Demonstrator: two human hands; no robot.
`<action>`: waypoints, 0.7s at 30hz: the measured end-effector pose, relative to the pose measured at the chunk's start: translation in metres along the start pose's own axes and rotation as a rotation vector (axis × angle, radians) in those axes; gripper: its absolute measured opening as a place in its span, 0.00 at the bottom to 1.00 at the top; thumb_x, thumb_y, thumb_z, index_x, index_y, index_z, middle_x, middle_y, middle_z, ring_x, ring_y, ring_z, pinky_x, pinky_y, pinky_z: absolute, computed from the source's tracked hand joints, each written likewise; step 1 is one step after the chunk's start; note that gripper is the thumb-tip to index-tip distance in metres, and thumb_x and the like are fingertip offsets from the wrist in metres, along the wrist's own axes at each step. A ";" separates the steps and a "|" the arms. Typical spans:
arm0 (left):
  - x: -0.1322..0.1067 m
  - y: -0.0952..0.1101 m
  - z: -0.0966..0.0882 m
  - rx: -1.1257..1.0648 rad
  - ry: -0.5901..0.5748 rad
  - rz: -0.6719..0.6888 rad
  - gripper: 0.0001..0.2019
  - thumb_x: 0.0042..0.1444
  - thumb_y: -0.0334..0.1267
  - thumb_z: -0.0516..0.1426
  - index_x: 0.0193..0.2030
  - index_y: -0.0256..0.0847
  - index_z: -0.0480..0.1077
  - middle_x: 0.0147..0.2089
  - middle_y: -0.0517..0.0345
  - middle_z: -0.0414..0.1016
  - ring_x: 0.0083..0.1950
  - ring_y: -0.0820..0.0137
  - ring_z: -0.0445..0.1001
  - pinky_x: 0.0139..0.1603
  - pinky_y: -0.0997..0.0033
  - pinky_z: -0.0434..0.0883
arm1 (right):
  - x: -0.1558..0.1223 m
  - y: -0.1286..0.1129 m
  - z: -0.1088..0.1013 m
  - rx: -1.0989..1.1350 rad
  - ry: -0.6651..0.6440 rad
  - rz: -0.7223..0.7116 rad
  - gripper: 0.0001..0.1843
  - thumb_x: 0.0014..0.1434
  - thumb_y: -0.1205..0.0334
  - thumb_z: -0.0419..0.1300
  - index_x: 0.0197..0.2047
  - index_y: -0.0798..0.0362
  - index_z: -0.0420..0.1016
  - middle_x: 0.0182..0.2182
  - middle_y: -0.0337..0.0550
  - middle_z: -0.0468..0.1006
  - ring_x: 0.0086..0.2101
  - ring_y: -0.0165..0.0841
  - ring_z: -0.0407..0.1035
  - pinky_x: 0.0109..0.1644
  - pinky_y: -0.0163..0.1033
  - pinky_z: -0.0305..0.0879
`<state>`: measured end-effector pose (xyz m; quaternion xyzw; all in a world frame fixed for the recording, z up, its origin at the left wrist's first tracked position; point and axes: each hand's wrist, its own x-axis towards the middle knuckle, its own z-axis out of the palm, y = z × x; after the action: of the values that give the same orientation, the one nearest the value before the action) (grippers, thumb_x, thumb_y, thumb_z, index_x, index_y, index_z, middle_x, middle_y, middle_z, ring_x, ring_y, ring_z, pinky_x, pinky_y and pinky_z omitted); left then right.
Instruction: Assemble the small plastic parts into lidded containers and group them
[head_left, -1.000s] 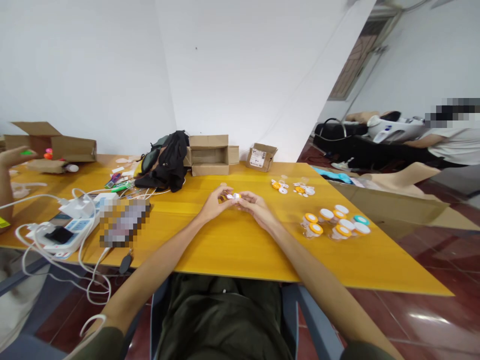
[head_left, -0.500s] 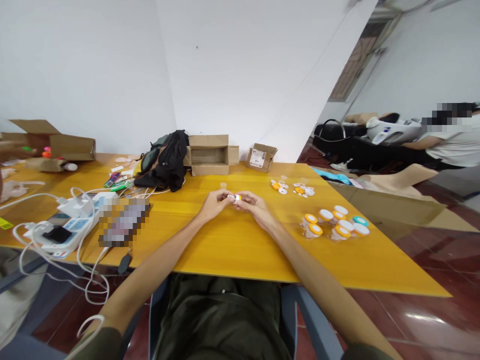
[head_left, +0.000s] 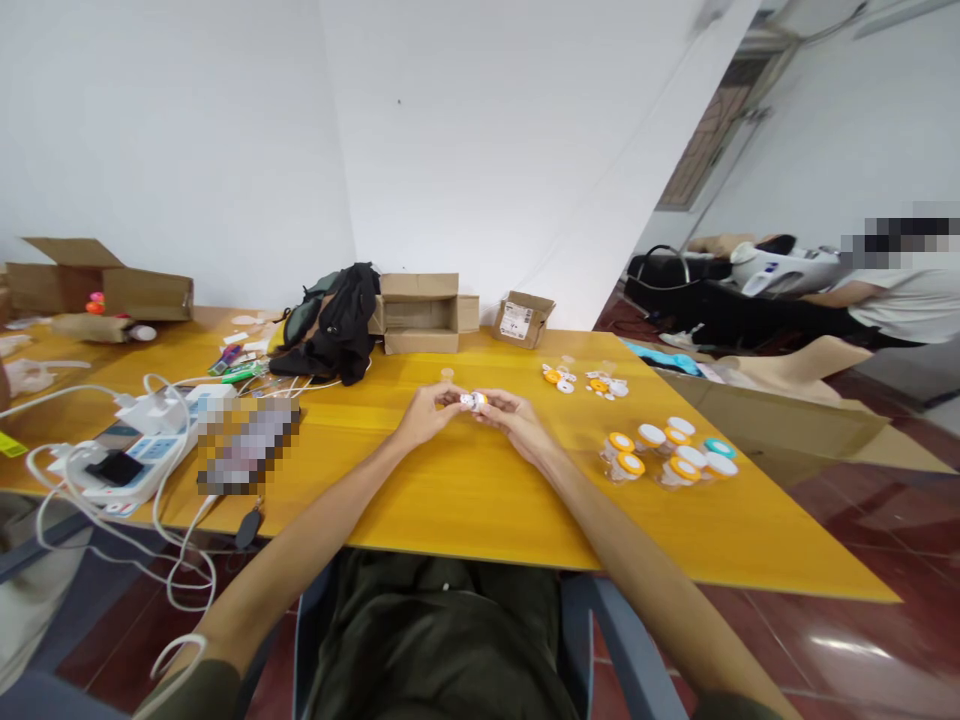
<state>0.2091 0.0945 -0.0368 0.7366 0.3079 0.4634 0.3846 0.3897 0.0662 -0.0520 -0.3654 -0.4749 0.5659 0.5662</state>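
Note:
Over the middle of the yellow table [head_left: 465, 500], my left hand [head_left: 429, 410] and my right hand [head_left: 513, 415] meet fingertip to fingertip. Both pinch one small white-and-orange capped piece [head_left: 472, 401], held just above the tabletop. A tiny clear piece [head_left: 448, 375] lies on the table just beyond my left hand. To my right stands a cluster of small clear jars [head_left: 667, 450] with orange, white and teal lids. Farther back lie loose orange and white lids and pieces [head_left: 585, 378].
A black bag [head_left: 334, 325] and open cardboard boxes [head_left: 420, 312] sit at the table's far edge. White power strips with cables [head_left: 135, 450] fill the left side. Another person [head_left: 892, 290] is at the far right, beside flat cardboard [head_left: 787, 410].
My hands have stayed together on the small piece, turning it slightly. The other person's hand at the far left has left the view.

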 end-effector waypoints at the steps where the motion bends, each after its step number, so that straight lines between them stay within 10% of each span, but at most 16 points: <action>1: 0.000 -0.001 0.000 0.002 -0.003 -0.002 0.09 0.51 0.40 0.63 0.35 0.37 0.77 0.34 0.55 0.81 0.36 0.67 0.78 0.42 0.68 0.74 | 0.000 0.001 -0.001 -0.003 -0.004 0.004 0.20 0.35 0.54 0.77 0.34 0.47 0.82 0.33 0.39 0.83 0.33 0.33 0.75 0.46 0.42 0.71; 21: -0.001 -0.006 0.001 0.085 -0.064 0.056 0.09 0.52 0.39 0.62 0.40 0.38 0.74 0.37 0.56 0.77 0.37 0.69 0.73 0.43 0.69 0.71 | 0.003 0.003 -0.001 -0.042 -0.004 -0.013 0.20 0.36 0.56 0.76 0.34 0.48 0.81 0.32 0.39 0.82 0.33 0.33 0.74 0.46 0.42 0.70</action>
<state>0.2090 0.0968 -0.0424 0.7751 0.2943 0.4365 0.3494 0.3894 0.0699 -0.0546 -0.3732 -0.4901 0.5528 0.5612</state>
